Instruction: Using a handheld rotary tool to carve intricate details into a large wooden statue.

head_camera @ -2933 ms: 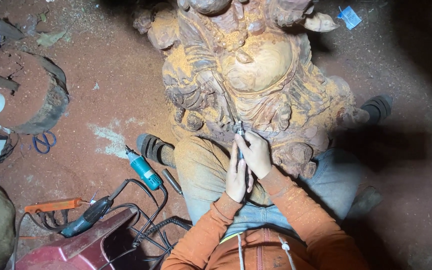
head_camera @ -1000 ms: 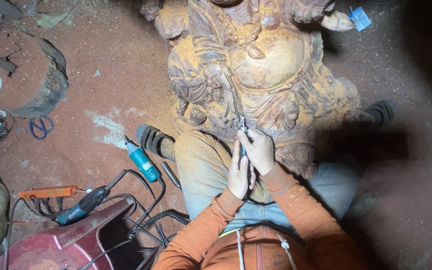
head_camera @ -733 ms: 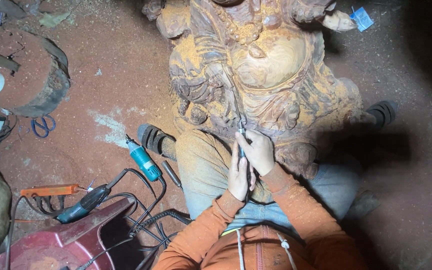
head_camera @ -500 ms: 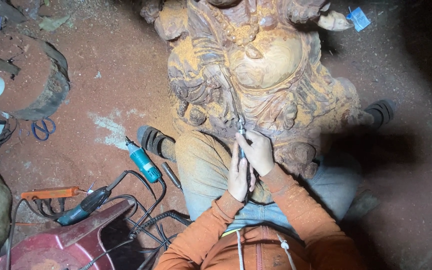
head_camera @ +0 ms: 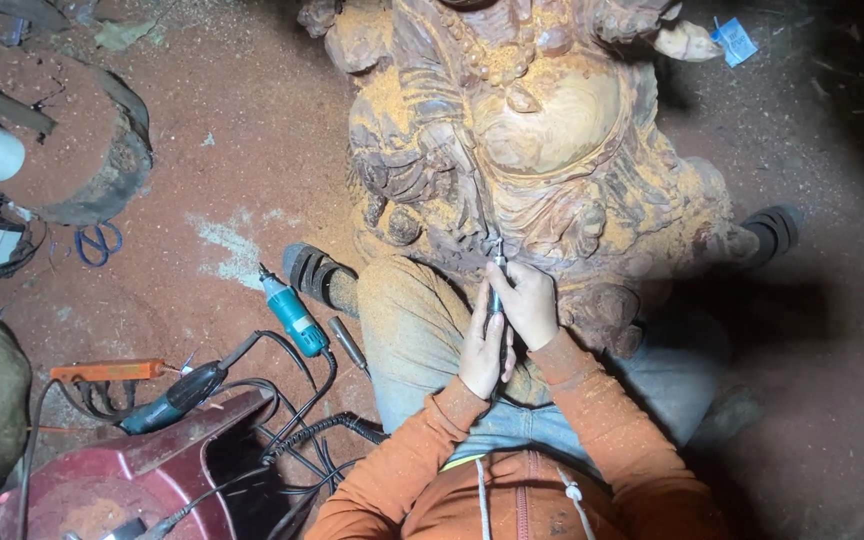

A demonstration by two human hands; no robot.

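Note:
A large carved wooden statue [head_camera: 542, 150] lies on the red dusty floor between my legs, coated in sawdust. Both hands grip a slim rotary carving tool [head_camera: 497, 275] whose tip touches the lower folds of the carving. My right hand [head_camera: 530, 303] wraps the tool near its tip. Just below it, my left hand [head_camera: 482, 350] is closed on the tool's rear part. Orange sleeves cover both arms.
A teal power tool [head_camera: 292, 312] and a dark one [head_camera: 174, 395] with cables lie at my left. An orange-handled tool [head_camera: 107, 371], blue scissors [head_camera: 97, 242], a round wooden block [head_camera: 72, 150] and a red plastic stool [head_camera: 122, 480] sit further left.
The view has shifted slightly. Both hands stay on the carving tool at the same spot on the statue, with only small movements.

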